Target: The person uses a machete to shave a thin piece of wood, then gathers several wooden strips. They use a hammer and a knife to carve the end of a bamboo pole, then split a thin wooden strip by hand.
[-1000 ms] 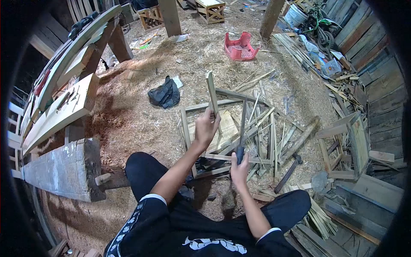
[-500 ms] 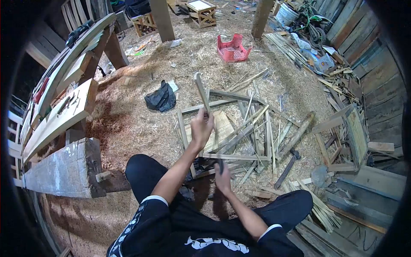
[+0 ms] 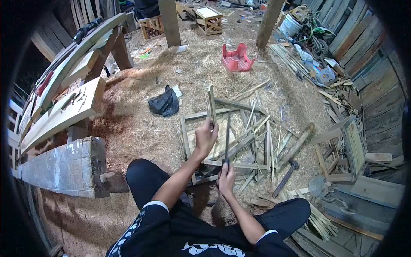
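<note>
Setting: rough woodworking workshop. Sawdust-covered floor (image 3: 141,128) (shavings everywhere), stacked planks (image 3: 64,115) on trestles, scattered wooden slats (image 3: 257,137), finished crates (image 3: 208,19), plank walls (image 3: 376,85).

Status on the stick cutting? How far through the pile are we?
Apparently done: many thin slats lie strewn on the floor ahead, and a bundle of strips lies at lower right. In hand: the left hand holds one stick upright, and the right hand grips a knife, blade up beside it. Left: unclear, since uncut stock can't be told from finished pieces.
</note>
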Demonstrator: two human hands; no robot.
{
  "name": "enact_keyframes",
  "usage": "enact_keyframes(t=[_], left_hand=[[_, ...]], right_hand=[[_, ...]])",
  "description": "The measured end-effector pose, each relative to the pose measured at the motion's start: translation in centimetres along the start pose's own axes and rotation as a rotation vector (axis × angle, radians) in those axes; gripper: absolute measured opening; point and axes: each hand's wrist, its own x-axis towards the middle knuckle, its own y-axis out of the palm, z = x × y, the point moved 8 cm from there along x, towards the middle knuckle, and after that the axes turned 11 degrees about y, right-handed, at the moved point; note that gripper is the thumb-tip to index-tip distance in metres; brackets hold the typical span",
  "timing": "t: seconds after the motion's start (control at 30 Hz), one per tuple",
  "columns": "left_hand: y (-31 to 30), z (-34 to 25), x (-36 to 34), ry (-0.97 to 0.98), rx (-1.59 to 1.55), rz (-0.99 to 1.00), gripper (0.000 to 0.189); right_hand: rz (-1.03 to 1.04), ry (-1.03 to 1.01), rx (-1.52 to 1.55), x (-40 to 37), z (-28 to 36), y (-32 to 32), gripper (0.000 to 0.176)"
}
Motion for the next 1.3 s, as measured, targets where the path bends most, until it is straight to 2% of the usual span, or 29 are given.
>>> enact_keyframes(t=[0.03,0.1,0.13,0.17,0.2,0.23,0.27,0.4,0.43,0.5,0.53,0.57,0.63,0.67,0.7,0.77,0.8,0.83,0.87,0.9,0.93,0.97,1.03,1.07,1.1,1.17,1.23,1.27,1.3], left_hand=[[0.1,0.6,0.1,-0.034,-0.02,-0.012,0.017],[-0.1,1.1,0.0,-0.069,-0.065,-0.015,0.016],[-0.4,1.2,0.3,-0.091,-0.116,-0.038,0.016],[-0.6,0.8,0.5,-0.086,-0.12,-0.04,0.016],[-0.9,0.5,0.2,-0.081,-0.152,-0.043,0.014],[-1.2,0.6,0.5,-0.062,-0.18,-0.048,0.013],[-1.6,-0.2,0.6,0.017,-0.147,-0.121,0.013],[-2.0,-0.2,0.3,0.0,-0.133,-0.076,0.013],[-2.1,0.0,0.0,-0.003,-0.13,-0.068,0.013],[-2.1,1.1,0.1,-0.1,-0.312,-0.179,0.014],[-2.3,1.8,-0.1,-0.161,-0.18,-0.112,0.015],[-2.2,1.8,0.2,-0.156,-0.184,-0.118,0.015],[-2.3,1.8,-0.2,-0.06,-0.213,-0.168,0.016],[-2.2,2.2,-0.6,-0.082,-0.129,-0.115,0.016],[-2.3,2.2,-0.5,-0.085,-0.123,-0.111,0.016],[-2.4,2.3,-0.6,-0.199,-0.152,-0.079,0.014],[-2.9,1.6,-0.3,-0.131,-0.163,-0.13,0.016],[-3.1,1.5,-0.8,-0.13,-0.17,-0.127,0.016],[-2.9,2.3,-0.9,-0.197,-0.144,-0.072,0.017],[-2.5,3.2,-0.2,-0.261,-0.118,-0.041,0.018],[-2.4,2.6,-0.5,-0.138,-0.155,-0.105,0.02],[-2.2,2.5,-1.2,-0.152,-0.152,-0.097,0.02],[-2.2,2.4,-1.0,-0.151,-0.174,-0.099,0.019],[-2.2,2.5,-0.9,-0.166,-0.134,-0.073,0.018],[-2.0,2.5,-0.7,-0.158,-0.141,-0.072,0.018],[-2.1,2.2,-0.5,-0.11,-0.143,-0.124,0.014],[-2.3,1.6,0.4,-0.116,-0.073,-0.119,0.014],[-2.1,1.9,-0.4,-0.105,-0.124,-0.156,0.014],[-2.1,1.8,-0.6,-0.083,-0.178,-0.2,0.014]], right_hand=[[0.0,0.008,0.0,-0.2,-0.4,0.2,0.047],[-0.125,-0.287,-0.033,-2.0,0.7,-0.1,0.046],[-0.152,-0.381,-0.262,-1.3,-0.9,0.7,0.045],[-0.158,-0.386,-0.26,0.2,-3.0,0.6,0.045],[-0.13,-0.377,-0.277,1.5,-5.3,0.5,0.045],[-0.103,-0.379,-0.282,0.9,-2.8,1.0,0.045],[0.032,0.027,-0.06,1.2,-3.4,0.9,0.044],[0.088,-0.193,0.284,-0.9,0.6,0.6,0.041],[0.088,-0.185,0.287,-0.6,-1.5,1.0,0.041],[0.046,-0.044,0.013,2.0,-5.7,2.2,0.041],[-0.082,-0.306,-0.21,1.8,-3.7,1.5,0.043],[-0.085,-0.315,-0.21,2.3,-3.5,1.2,0.043],[0.024,0.055,-0.006,-1.3,1.6,0.2,0.045],[-0.06,-0.139,0.024,-1.1,1.8,-0.1,0.048],[-0.055,-0.133,0.026,-0.8,0.9,0.4,0.048],[-0.22,-0.454,-0.125,-1.8,0.4,0.6,0.051],[-0.221,-0.521,-0.33,-1.0,1.2,1.9,0.053],[-0.228,-0.52,-0.331,-1.3,0.5,1.2,0.053],[-0.083,-0.205,-0.228,0.0,-2.2,0.9,0.051],[0.07,0.088,-0.132,-0.2,-0.7,1.1,0.049],[0.071,0.169,0.021,-1.1,0.2,1.2,0.045],[0.073,0.184,0.017,-1.3,-0.8,1.2,0.045],[-0.187,-0.402,-0.05,-2.7,2.5,-0.1,0.042],[-0.17,-0.357,-0.072,-2.8,1.5,0.4,0.041],[-0.11,-0.239,-0.312,0.3,-2.0,1.4,0.042],[-0.111,-0.303,-0.23,1.4,-3.1,1.2,0.046],[0.008,0.08,-0.096,0.1,-1.3,0.9,0.047],[-0.086,-0.071,-0.015,-1.1,0.7,0.4,0.046],[-0.086,-0.062,-0.018,-0.9,0.6,0.4,0.046]])
